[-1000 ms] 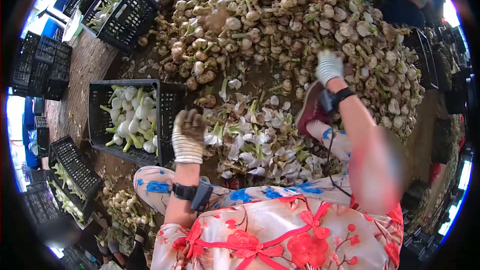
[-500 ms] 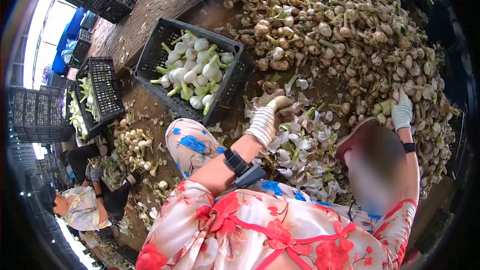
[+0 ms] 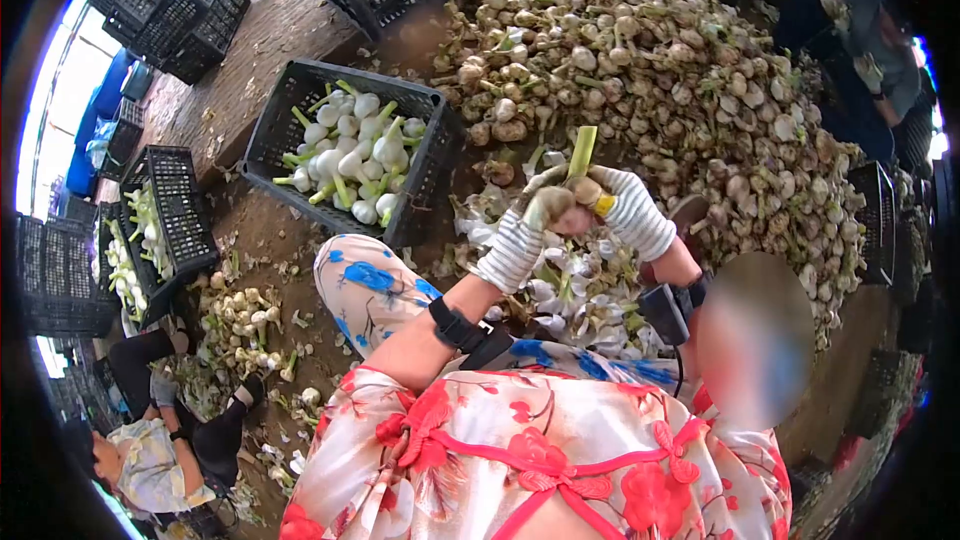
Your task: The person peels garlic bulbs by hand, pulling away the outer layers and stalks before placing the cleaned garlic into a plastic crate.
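Note:
Both gloved hands meet over a heap of peeled garlic skins. My left hand has its fingers wrapped round a garlic bulb, whose cut green stem points away from me. My right hand closes on the same bulb from the other side, a yellow band showing at its fingers. Beyond them rises a large pile of unpeeled garlic. To the left, a black crate holds cleaned white bulbs with green stems.
More black crates are stacked at the upper left, and others hold garlic. A co-worker sits at the lower left near loose bulbs. Another person is at the upper right beyond the pile.
My right hand has come from the garlic pile on the right to meet my left hand. A stemmed bulb is now between them. The view has shifted, showing the second person at upper right.

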Motion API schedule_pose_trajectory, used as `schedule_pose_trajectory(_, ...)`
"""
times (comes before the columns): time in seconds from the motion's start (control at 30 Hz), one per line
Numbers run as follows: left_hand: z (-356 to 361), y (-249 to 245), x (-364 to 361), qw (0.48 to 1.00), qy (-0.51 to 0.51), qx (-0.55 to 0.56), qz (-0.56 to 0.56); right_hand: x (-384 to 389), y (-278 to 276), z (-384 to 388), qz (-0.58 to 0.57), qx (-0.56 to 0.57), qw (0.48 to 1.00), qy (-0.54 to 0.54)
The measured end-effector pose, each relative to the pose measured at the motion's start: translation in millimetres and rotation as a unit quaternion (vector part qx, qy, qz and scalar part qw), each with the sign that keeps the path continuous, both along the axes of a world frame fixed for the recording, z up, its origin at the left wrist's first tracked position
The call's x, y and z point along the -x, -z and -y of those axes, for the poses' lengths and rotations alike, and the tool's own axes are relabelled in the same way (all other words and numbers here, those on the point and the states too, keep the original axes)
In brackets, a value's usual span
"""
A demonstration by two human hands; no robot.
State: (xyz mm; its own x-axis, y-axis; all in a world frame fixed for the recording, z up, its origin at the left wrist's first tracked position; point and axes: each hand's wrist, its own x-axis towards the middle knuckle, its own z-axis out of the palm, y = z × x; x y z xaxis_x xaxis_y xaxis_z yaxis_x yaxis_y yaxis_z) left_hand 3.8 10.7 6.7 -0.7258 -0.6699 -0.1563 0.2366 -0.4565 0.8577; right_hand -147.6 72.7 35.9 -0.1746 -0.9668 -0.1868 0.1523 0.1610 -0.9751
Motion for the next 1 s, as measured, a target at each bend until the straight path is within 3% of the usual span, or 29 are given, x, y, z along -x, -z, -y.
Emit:
schedule_pose_trajectory(0.07, -1.1, 5.8, 2.5, 1.0, 0.002, 0.019, -0.016, -1.8, -2.8, -5.9, -0.004, 0.012, 1.0, -0.009)
schedule_pose_trajectory(0.13, -5.9, -3.6, -1.7, 0.985, 0.032, -0.168, -0.022, -8.8, -14.8, -11.5, -0.05, -0.021, 0.998, -0.025)
schedule_pose_trajectory(0.17, -10.1, -8.4, 0.4, 0.974, -0.004, -0.227, -0.016, -8.8, -26.6, -19.4, -0.034, -0.072, 0.996, -0.031)
schedule_pose_trajectory(0.27, -9.3, 3.0, -0.2, 0.956, 0.0, -0.279, -0.091, -14.4, -33.8, -31.3, -0.058, -0.119, 0.991, -0.016)
schedule_pose_trajectory(0.3, 10.4, 53.3, 8.4, 0.898, 0.168, -0.374, -0.161, -23.5, -32.6, -32.4, -0.03, -0.059, 0.998, 0.02)
schedule_pose_trajectory(0.33, 7.2, 18.6, 2.4, 0.842, 0.245, -0.447, -0.179, -24.2, -27.1, -35.0, -0.021, -0.066, 0.997, 0.027)
schedule_pose_trajectory(0.4, 16.2, 36.1, 6.9, 0.894, 0.208, -0.385, -0.099, -23.0, -6.4, -35.3, -0.024, -0.051, 0.996, 0.064)
schedule_pose_trajectory(0.47, 4.2, -15.9, -1.0, 0.948, 0.077, -0.306, -0.041, -25.8, 7.8, -31.1, 0.037, -0.023, 0.993, 0.109)
schedule_pose_trajectory(0.5, 12.0, -13.1, -9.5, 0.955, 0.186, -0.212, -0.087, -24.0, 9.4, -29.7, 0.063, -0.05, 0.987, 0.142)
schedule_pose_trajectory(0.53, 17.1, -11.5, -8.2, 0.97, 0.207, -0.073, -0.102, -22.3, 13.1, -29.1, 0.091, -0.077, 0.977, 0.178)
schedule_pose_trajectory(0.6, -11.8, -8.3, -11.0, 0.999, -0.02, 0.038, -0.03, -26.3, 38.2, -23.5, -0.003, -0.028, 0.984, 0.178)
schedule_pose_trajectory(0.63, -11.2, 0.0, -10.2, 0.997, -0.046, 0.03, -0.056, -33.4, 34.4, -20.8, -0.006, -0.012, 0.983, 0.18)
schedule_pose_trajectory(0.67, -11.1, 6.6, -6.6, 0.995, -0.091, 0.034, -0.01, -39.2, 26.8, -18.2, -0.01, 0.006, 0.983, 0.182)
schedule_pose_trajectory(0.73, 3.9, -4.3, -17.9, 0.984, 0.047, -0.166, -0.047, -44.5, 21.5, -14.8, -0.017, 0.006, 0.983, 0.181)
schedule_pose_trajectory(0.83, 2.7, 1.1, -15.5, 0.985, 0.034, -0.16, -0.06, -42.2, 36.9, -7.7, -0.09, 0.015, 0.976, 0.197)
schedule_pose_trajectory(0.93, 6.1, -11.4, -20.3, 0.98, 0.061, -0.165, -0.093, -39.7, 45.9, -6.7, 0.158, 0.025, 0.966, 0.203)
schedule_pose_trajectory(0.97, 9.3, -10.9, -17.8, 0.972, 0.053, -0.211, -0.086, -39.5, 45.9, -7.0, 0.159, 0.025, 0.966, 0.202)
schedule_pose_trajectory(1.0, 17.7, -15.4, -23.3, 0.963, 0.118, -0.216, -0.105, -38.2, 45.0, -6.0, 0.173, 0.028, 0.961, 0.212)
